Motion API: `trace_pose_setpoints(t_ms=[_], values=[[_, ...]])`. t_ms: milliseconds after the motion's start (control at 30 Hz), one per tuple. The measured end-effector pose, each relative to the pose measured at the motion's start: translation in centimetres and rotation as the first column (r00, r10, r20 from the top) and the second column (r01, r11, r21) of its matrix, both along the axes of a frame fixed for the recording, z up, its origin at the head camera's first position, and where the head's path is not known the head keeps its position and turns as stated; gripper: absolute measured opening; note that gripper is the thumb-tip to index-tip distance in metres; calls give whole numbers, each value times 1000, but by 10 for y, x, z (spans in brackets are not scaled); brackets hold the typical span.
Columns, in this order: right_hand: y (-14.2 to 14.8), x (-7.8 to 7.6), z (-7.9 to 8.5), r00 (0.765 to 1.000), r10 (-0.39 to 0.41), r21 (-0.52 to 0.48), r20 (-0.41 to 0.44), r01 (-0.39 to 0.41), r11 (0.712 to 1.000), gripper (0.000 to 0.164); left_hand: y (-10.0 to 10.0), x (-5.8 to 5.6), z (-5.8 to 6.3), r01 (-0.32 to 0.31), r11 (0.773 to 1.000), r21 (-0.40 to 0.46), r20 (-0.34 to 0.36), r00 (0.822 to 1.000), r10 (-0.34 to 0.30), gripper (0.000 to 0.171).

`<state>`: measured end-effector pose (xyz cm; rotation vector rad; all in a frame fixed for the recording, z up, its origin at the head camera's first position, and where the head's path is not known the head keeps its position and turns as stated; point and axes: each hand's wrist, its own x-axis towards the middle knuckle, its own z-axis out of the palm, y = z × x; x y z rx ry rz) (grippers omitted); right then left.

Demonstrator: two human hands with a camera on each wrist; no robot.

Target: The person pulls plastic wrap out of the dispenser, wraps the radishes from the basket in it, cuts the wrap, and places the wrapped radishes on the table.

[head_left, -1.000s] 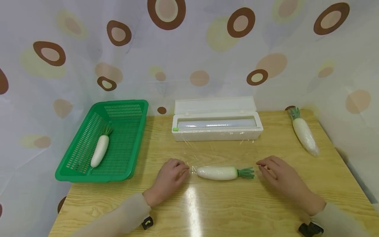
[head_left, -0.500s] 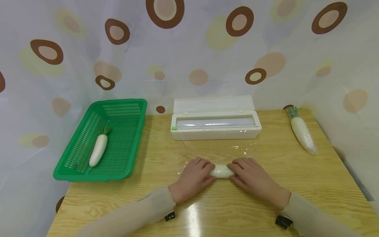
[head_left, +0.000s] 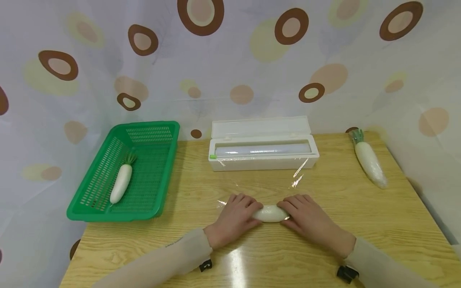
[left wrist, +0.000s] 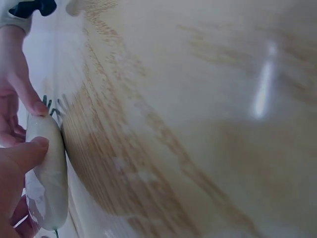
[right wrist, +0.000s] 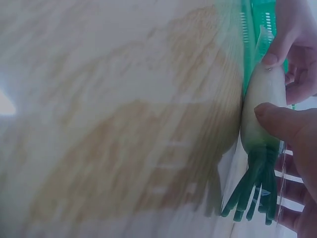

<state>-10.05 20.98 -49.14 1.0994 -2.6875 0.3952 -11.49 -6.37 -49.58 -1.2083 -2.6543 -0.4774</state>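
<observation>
"Green plastic on the far left: does it matter now?"

"It's a basket (head_left: 115,216) with a bare radish (head_left: 121,184) in it. Both my hands are busy, so it can wait."

"And your left hand (head_left: 235,216)?"

"It grips the tip end of the radish (head_left: 271,214) on the table (head_left: 288,256) in front of me, thumb (left wrist: 32,151) laid across it. I'd press as evenly here as on the other side, or the radish may roll askew."

"What's in the middle?"

"The white box (head_left: 263,165) stands behind with its lid up, the roll (head_left: 263,150) inside. Clear film (head_left: 297,182) glints between box and radish. I'd keep it lightly taut, turn in small steps and smooth creases early. How far round the film goes, I can't tell."

"Your right hand (head_left: 306,216)?"

"It holds the leafy end, thumb on the white body just above the green leaves (right wrist: 255,186). They splay, so film could bunch there; better to gather them gently than crush them."

"And far right?"

"A wrapped radish (head_left: 370,163), lying well apart. I'd match how its film covers the leaves too."
</observation>
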Motion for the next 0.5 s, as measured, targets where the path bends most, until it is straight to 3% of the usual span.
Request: trace_pose_setpoints(t_ms=[267, 500], values=[[1, -2, 1, 999, -20, -15, 33, 21, 1000, 42, -5, -2, 0, -4, 999, -54, 82, 997, 8, 46], [6, -11, 0, 1000, -5, -46, 2, 5, 999, 44, -8, -10, 1, 0, 995, -100, 108, 994, 11, 48]])
